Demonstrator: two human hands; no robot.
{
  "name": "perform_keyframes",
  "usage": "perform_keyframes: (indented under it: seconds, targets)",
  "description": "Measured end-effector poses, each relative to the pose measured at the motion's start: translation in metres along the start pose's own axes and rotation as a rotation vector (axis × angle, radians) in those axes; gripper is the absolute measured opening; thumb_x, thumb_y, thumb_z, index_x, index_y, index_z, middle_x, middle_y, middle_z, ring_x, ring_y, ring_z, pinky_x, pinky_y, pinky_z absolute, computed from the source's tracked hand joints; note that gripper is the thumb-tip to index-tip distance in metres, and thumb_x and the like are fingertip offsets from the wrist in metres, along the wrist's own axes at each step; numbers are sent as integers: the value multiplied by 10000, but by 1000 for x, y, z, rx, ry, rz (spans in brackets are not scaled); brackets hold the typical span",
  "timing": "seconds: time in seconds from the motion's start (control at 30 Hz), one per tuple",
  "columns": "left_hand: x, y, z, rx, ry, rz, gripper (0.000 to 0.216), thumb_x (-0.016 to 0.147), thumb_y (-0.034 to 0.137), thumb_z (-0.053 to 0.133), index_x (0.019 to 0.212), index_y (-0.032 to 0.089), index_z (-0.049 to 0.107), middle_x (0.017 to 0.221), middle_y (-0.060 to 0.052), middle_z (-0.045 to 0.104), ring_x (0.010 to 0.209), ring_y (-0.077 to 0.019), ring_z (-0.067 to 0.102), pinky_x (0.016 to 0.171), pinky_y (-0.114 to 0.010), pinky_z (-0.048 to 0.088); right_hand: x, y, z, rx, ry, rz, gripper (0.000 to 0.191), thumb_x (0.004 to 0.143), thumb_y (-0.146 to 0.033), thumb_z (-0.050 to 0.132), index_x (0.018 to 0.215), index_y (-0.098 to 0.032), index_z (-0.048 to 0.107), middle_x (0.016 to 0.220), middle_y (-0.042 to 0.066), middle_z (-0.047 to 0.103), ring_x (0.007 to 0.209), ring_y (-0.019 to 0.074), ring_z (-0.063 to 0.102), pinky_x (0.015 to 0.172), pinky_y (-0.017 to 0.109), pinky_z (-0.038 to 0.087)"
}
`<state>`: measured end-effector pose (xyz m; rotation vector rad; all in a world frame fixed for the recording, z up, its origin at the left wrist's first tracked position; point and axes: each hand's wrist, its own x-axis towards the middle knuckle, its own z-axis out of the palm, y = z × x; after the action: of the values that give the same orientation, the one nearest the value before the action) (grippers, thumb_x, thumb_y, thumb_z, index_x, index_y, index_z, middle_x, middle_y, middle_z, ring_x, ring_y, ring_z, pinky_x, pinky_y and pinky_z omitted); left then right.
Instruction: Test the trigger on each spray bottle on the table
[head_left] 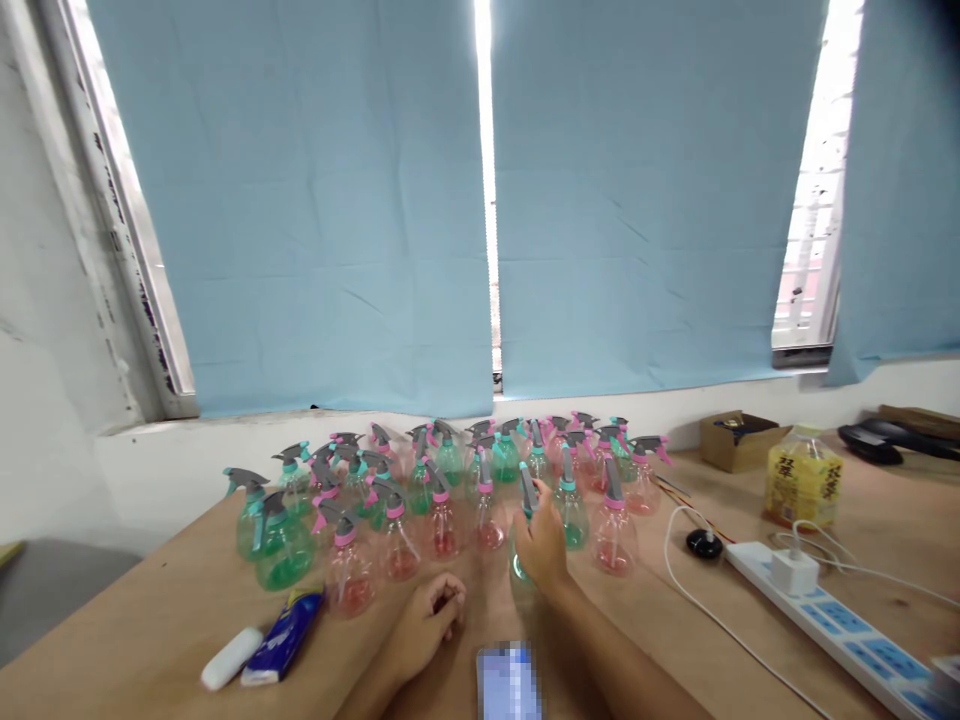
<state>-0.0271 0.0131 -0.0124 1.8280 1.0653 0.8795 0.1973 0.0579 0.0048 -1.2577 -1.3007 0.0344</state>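
Note:
Several small spray bottles (442, 480), clear green and clear pink with grey trigger heads, stand crowded together at the far side of a wooden table (150, 620). My right hand (541, 548) is wrapped round a green spray bottle (527, 500) at the front of the group. Resting on the tabletop to its left, my left hand (427, 625) has its fingers curled loosely inward, and I see nothing in it.
A white eraser-like block (231, 657) and a blue packet (285, 635) lie front left. Right side: a white power strip (832, 620) with a plug and cables, a black puck (703, 544), a yellow jar (804, 482), a cardboard box (741, 440). Blue blinds cover the windows.

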Motion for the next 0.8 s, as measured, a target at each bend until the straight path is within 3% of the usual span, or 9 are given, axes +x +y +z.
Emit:
perform_keyframes:
  seconds: [0.2,0.37,0.5,0.67,0.8]
  targets:
    - [-1,-1,-1,13,-15,21,314,894,485,526,867,176,579,725,5,581,647,-146,535,577,-230,428,7,13,15,-166,23,-97,517,880,-262,447,1384,-150,414,1174,151,603,1097,317,525,935,473,399]
    - [-1,-3,-1,13,-17,21,278,897,446,527,879,174,582,724,7,580,646,-142,528,579,-229,424,6,22,23,-166,35,-113,487,934,-323,426,1381,-127,433,1166,162,596,1126,317,510,961,485,406]
    - [0,-4,-1,2,-19,23,268,897,439,535,875,175,579,724,9,577,647,-139,532,575,-222,427,5,27,24,-90,20,-104,524,961,-361,408,1432,-136,365,1281,175,552,1206,304,492,1002,489,406]
    - [0,-5,-1,22,-18,16,265,905,436,524,866,179,577,724,13,583,621,-131,523,560,-216,410,-1,19,11,-29,19,-163,645,910,-312,470,1492,-150,245,1393,182,443,1319,308,392,1074,528,343]
    - [-1,-2,-1,30,-22,22,215,909,377,509,871,176,575,727,17,575,608,-124,503,556,-217,401,-1,4,-13,-27,59,-174,556,866,-206,409,1421,-194,395,1317,141,444,1279,289,402,1074,537,322]
